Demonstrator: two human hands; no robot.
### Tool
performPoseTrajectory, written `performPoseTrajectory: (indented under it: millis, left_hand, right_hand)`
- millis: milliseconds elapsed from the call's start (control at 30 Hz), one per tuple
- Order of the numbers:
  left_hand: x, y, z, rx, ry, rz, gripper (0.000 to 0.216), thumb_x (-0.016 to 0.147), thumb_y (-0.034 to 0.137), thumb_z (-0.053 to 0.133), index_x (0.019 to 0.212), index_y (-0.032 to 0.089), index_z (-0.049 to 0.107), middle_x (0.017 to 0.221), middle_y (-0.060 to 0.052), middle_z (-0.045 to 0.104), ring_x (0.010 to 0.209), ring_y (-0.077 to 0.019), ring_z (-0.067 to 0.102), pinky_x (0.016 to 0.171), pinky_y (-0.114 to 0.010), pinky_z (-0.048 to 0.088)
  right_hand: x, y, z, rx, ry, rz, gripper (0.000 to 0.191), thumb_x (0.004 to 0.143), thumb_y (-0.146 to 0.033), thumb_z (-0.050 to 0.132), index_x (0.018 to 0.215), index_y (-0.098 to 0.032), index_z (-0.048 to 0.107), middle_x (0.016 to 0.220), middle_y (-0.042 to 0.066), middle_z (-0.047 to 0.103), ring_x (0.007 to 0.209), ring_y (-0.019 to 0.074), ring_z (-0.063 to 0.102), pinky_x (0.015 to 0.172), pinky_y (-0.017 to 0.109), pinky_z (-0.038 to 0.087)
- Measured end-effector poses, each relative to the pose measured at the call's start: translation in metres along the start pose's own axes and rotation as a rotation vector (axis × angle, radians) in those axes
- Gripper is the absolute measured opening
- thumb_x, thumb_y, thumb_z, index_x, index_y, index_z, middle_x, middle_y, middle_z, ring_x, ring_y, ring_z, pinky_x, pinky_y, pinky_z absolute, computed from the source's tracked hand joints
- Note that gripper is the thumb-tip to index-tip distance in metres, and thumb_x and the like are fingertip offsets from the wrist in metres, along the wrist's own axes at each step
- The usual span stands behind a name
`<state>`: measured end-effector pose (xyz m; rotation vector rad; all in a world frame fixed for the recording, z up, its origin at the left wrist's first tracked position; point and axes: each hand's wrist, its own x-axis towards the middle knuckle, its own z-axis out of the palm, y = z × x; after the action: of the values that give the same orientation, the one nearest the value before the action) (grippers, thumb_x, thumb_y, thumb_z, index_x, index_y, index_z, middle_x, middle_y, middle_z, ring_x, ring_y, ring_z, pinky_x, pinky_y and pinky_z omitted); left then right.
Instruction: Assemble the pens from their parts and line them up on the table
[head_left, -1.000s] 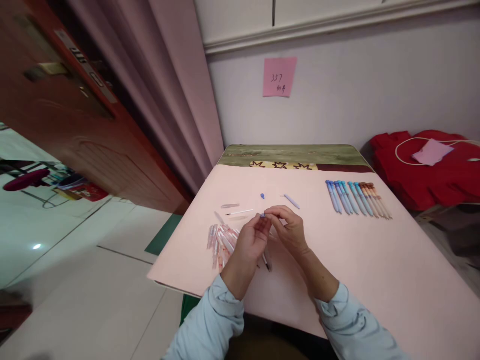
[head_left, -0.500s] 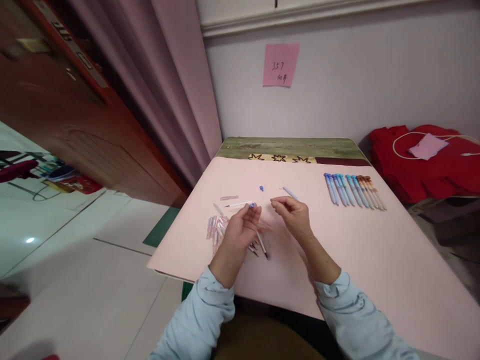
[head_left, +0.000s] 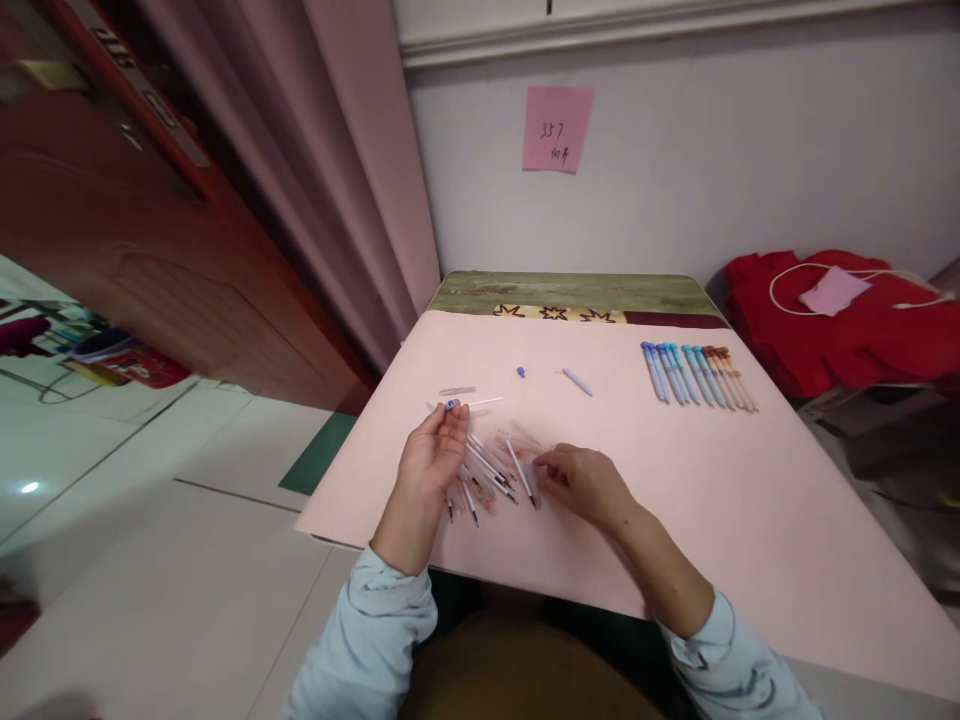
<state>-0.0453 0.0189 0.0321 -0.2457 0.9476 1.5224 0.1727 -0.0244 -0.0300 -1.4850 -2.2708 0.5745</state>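
A small blue pen topper is pinched at the fingertips of my left hand, held over the left part of the table with the palm turned up. My right hand is low at the right edge of a loose pile of white pen refills and clear plastic pieces. Its fingers are bent together; what lies between them is hidden. Beyond the hands sit a second blue topper and a pale violet pen barrel. A clear strip-like piece lies behind my left hand, near a single white refill.
Several finished-looking pens, blue to brown, lie in a row at the right on the pink-covered table. A red cloth with a white cable is beyond the table's right side. A wooden door and curtain flank the left.
My left hand has moved left with the blue topper. My right hand has come down and nearer to me, to the edge of the refill pile.
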Motion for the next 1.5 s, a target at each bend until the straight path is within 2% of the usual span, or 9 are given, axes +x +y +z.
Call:
performPoseTrajectory:
  millis: [300, 600, 767, 933, 1033, 1133, 1233, 1400, 1500]
  left_hand:
    - [-0.004, -0.006, -0.005, 0.03, -0.033, -0.025, 0.012, 0.088, 0.0, 0.052, 0.082, 0.008, 0.059, 0.071, -0.008, 0.067, 0.066, -0.0132, 0.069, 0.07, -0.026, 0.062]
    - [-0.004, -0.009, -0.008, 0.018, -0.036, -0.037, 0.012, 0.087, 0.0, 0.054, 0.082, 0.009, 0.059, 0.071, -0.008, 0.068, 0.066, -0.0144, 0.069, 0.069, -0.026, 0.062]
    - [0.001, 0.015, -0.007, -0.043, -0.022, 0.039, 0.012, 0.089, 0.001, 0.051, 0.083, 0.009, 0.058, 0.07, -0.007, 0.066, 0.064, -0.0128, 0.068, 0.068, -0.025, 0.062]
    - [-0.004, 0.034, -0.005, -0.063, -0.013, 0.112, 0.012, 0.088, 0.0, 0.05, 0.085, 0.009, 0.058, 0.071, -0.007, 0.066, 0.065, -0.0128, 0.068, 0.07, -0.025, 0.062]
    - [-0.008, 0.035, -0.009, -0.062, -0.034, 0.122, 0.013, 0.087, -0.001, 0.051, 0.087, 0.01, 0.059, 0.071, -0.007, 0.066, 0.065, -0.0131, 0.068, 0.07, -0.025, 0.062]
    - [-0.008, 0.027, -0.01, -0.046, -0.031, 0.125, 0.013, 0.087, -0.001, 0.051, 0.087, 0.01, 0.059, 0.07, -0.006, 0.066, 0.064, -0.013, 0.068, 0.069, -0.025, 0.062]
    - [-0.006, 0.009, -0.003, -0.013, -0.019, 0.081, 0.013, 0.087, 0.0, 0.052, 0.083, 0.01, 0.059, 0.068, -0.006, 0.066, 0.062, -0.0126, 0.068, 0.07, -0.025, 0.061]
    - [-0.01, -0.03, 0.019, 0.075, -0.178, -0.003, 0.012, 0.087, 0.004, 0.055, 0.078, 0.009, 0.061, 0.071, -0.009, 0.069, 0.065, -0.0135, 0.069, 0.074, -0.026, 0.061]
    - [-0.014, -0.042, 0.026, 0.099, -0.225, -0.022, 0.016, 0.087, 0.004, 0.055, 0.075, 0.009, 0.062, 0.072, -0.009, 0.07, 0.066, -0.0131, 0.069, 0.079, -0.027, 0.06]
  right_hand:
    - [-0.007, -0.003, 0.004, -0.027, 0.048, 0.013, 0.015, 0.085, -0.02, 0.057, 0.087, -0.025, 0.07, 0.087, 0.0, 0.069, 0.071, 0.0133, 0.062, 0.061, 0.023, 0.036]
    - [-0.006, 0.001, -0.003, 0.073, 0.08, 0.019, 0.006, 0.077, -0.017, 0.061, 0.073, -0.022, 0.062, 0.07, -0.001, 0.063, 0.06, 0.0133, 0.055, 0.057, 0.024, 0.036]
    - [0.01, -0.008, -0.038, 0.284, 0.257, -0.002, 0.005, 0.079, -0.024, 0.063, 0.074, -0.022, 0.064, 0.065, -0.001, 0.061, 0.056, 0.0128, 0.054, 0.055, 0.025, 0.041]
    - [0.044, -0.041, -0.085, 0.421, 0.522, -0.153, 0.007, 0.081, -0.027, 0.064, 0.077, -0.021, 0.066, 0.068, 0.0, 0.063, 0.057, 0.0126, 0.055, 0.053, 0.025, 0.044]
    - [0.058, -0.057, -0.098, 0.442, 0.615, -0.21, 0.008, 0.081, -0.027, 0.063, 0.076, -0.021, 0.066, 0.068, 0.0, 0.063, 0.056, 0.0124, 0.054, 0.053, 0.025, 0.045]
    - [0.067, -0.059, -0.096, 0.486, 0.631, -0.219, 0.01, 0.081, -0.029, 0.063, 0.076, -0.021, 0.066, 0.066, 0.001, 0.062, 0.056, 0.0124, 0.054, 0.052, 0.025, 0.045]
    - [0.07, -0.054, -0.091, 0.475, 0.587, -0.224, 0.009, 0.081, -0.028, 0.063, 0.076, -0.021, 0.066, 0.066, 0.001, 0.063, 0.056, 0.012, 0.054, 0.052, 0.024, 0.045]
    - [0.07, -0.05, -0.092, 0.397, 0.466, -0.266, 0.007, 0.081, -0.023, 0.062, 0.076, -0.021, 0.067, 0.067, 0.0, 0.065, 0.056, 0.0113, 0.055, 0.054, 0.023, 0.045]
    - [0.069, -0.049, -0.091, 0.324, 0.397, -0.289, 0.009, 0.081, -0.022, 0.062, 0.074, -0.022, 0.066, 0.068, 0.0, 0.065, 0.056, 0.0113, 0.054, 0.056, 0.024, 0.043]
